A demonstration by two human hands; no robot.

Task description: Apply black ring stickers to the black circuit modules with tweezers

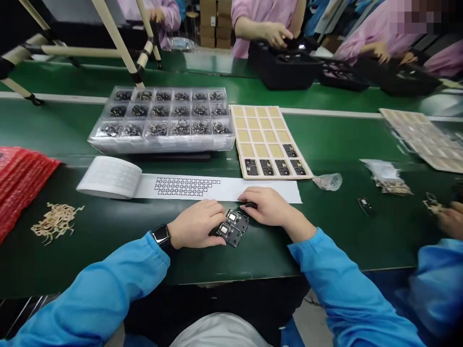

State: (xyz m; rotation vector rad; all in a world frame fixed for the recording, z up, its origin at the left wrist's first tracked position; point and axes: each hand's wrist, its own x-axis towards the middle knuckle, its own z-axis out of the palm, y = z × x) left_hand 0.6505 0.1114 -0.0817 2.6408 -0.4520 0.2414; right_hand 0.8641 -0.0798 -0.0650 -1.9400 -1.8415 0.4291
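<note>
My left hand (200, 223) grips the left edge of two small black electronic modules (230, 233) that lie side by side on the green table, each with a pale square on it. My right hand (268, 206) is closed around a slim dark thing (249, 205), just above and right of the modules; my fingers hide most of it. Behind both hands stretches a white paper strip (253, 188) from a label roll (112, 176), with rows of small black square-framed stickers (183, 185) on it.
A clear compartment box (162, 140) of small dark parts and a pale grid tray (260, 149) holding several black modules stand behind. Red wrap (21, 178) and tan scraps (56, 219) lie left. A plastic bag (385, 173) and a co-worker's hand (452, 219) are right.
</note>
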